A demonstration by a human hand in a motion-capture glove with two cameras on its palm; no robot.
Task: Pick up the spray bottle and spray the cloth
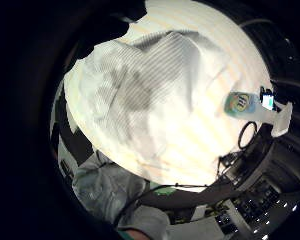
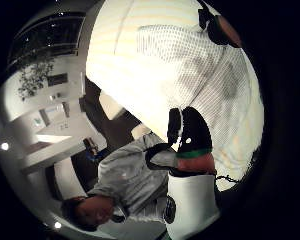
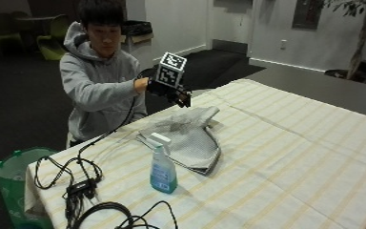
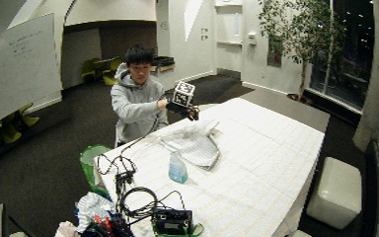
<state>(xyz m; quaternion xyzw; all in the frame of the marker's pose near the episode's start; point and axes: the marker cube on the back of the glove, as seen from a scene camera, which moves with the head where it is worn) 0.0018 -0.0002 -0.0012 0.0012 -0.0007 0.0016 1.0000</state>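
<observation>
Outside view: gloved right hand [image 3: 168,90] raised above the cloth [image 3: 183,136], spray bottle [image 3: 162,165] standing untouched.

Holding nothing, the hand hovers over the far end of the cloth near the tabletop [image 3: 297,157] edge where the person sits; whether its fingers are spread or curled I cannot tell, since the back of the glove hides them. The bottle stands upright, its long axis vertical, just beside the cloth's near end, closer to the tabletop edge that carries the cables [image 3: 100,210]. It lies across the cloth from the hand, well apart and lower, so the reach likely has to cross the cloth and drop to the bottle's neck. In the little-finger palm view the bottle [image 1: 242,105] shows beyond the cloth [image 1: 140,95].
</observation>
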